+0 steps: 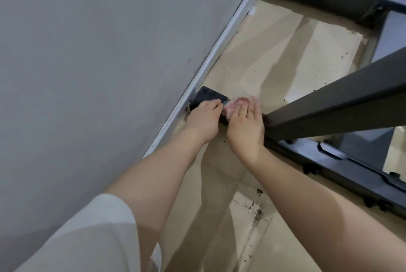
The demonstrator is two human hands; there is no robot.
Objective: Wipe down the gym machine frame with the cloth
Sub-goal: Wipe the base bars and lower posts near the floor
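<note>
A person reaches both hands down to the low black gym machine frame (329,159) where its end cap (208,97) meets the grey wall (98,40). The left hand (203,119) curls its fingers over the cap, steadying it. The right hand (246,125) presses a blurred pink cloth (304,103) flat onto the frame just beside the cap, fingers straight and together. Wiping looks underway; next probably calls for moving along the frame, away from the wall.

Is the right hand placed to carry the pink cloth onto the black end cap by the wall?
Probably not directly: the left hand grips that black end cap, blocking the right hand and pink cloth beside it.
</note>
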